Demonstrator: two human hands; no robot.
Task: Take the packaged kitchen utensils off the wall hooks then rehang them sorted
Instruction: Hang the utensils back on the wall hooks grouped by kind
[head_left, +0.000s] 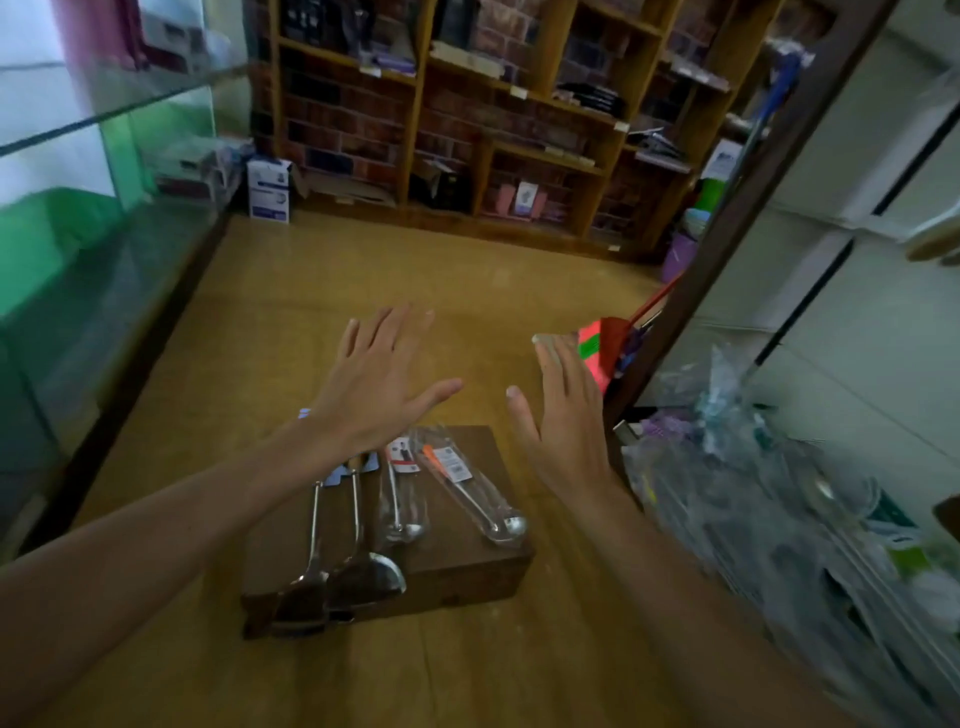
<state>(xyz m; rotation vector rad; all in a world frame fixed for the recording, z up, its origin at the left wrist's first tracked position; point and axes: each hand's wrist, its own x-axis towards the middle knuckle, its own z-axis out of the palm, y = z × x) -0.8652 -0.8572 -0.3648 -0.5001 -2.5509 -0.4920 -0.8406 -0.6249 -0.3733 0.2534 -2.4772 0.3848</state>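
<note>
Both grips flat open, empty: left hand (374, 384), right hand (563, 415). 4 clear-bagged steel utensils (397, 493) lie on dark brown wooden box (467, 566) just below them, handles pointing fwd, left nearer imo.

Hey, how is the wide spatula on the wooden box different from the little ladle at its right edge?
The spatula is bigger, with a broad flat blade; the ladle ends in a small round bowl. The ladle lies slanted in a clear sleeve; the spatula lies straighter. Both are shiny metal, heads at the near end.
</note>
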